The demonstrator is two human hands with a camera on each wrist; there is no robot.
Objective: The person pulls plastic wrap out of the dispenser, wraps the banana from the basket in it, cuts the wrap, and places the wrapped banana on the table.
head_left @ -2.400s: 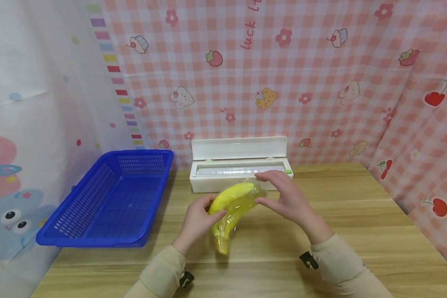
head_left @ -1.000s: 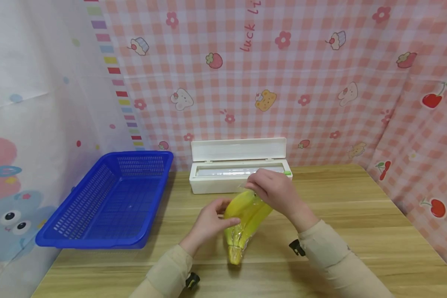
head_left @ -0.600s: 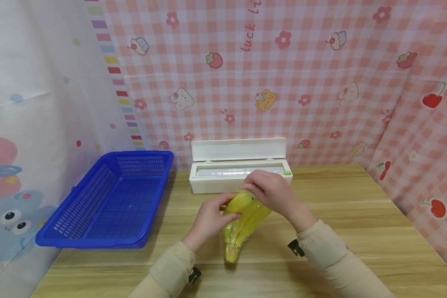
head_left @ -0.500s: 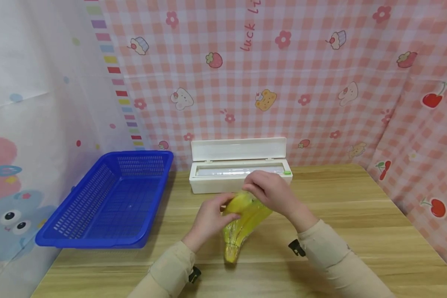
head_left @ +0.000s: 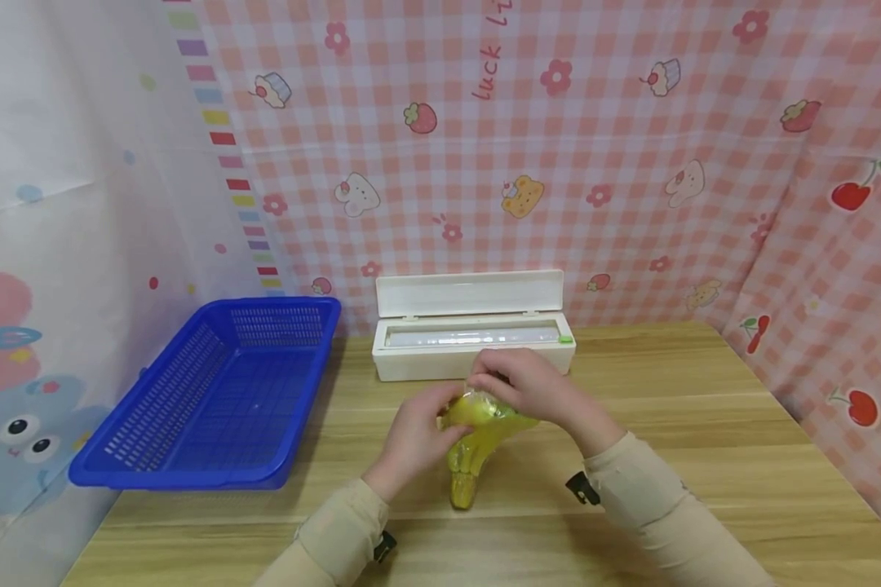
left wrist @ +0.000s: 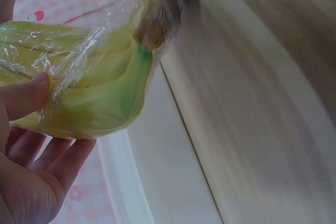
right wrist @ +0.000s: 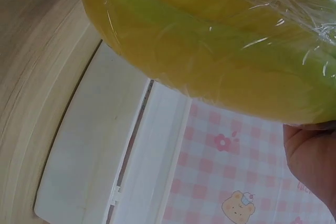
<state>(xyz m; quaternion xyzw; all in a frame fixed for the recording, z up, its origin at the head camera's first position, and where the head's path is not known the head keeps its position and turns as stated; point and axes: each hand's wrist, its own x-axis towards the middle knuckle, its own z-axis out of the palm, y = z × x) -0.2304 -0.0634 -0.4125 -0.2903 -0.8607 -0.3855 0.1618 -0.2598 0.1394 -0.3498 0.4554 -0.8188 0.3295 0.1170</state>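
Observation:
A bunch of yellow bananas (head_left: 477, 448) is wrapped in clear cling film (left wrist: 89, 59), which shines in creases over the fruit. My left hand (head_left: 411, 436) grips the bunch from the left, with its thumb across the front and its fingers behind, as the left wrist view shows. The stem end points down towards me, held off the table. At the far end, my right hand (head_left: 524, 383) pinches film with curled fingers; its fingertips are partly hidden. In the right wrist view, the wrapped bananas (right wrist: 210, 51) fill the upper half.
Behind the hands stands a white cling film dispenser (head_left: 411, 367), lid raised, a film roll (head_left: 477, 336) inside and a green slider at its right end. A blue plastic basket (head_left: 213, 408) stands at left on the wooden table (head_left: 705, 456). Patterned cloth hangs behind.
My right hand has gone from open fingers by the bananas' tips to pinching the film there, then moved slightly down and left. The bunch has shifted right and turned a little, the left hand with it.

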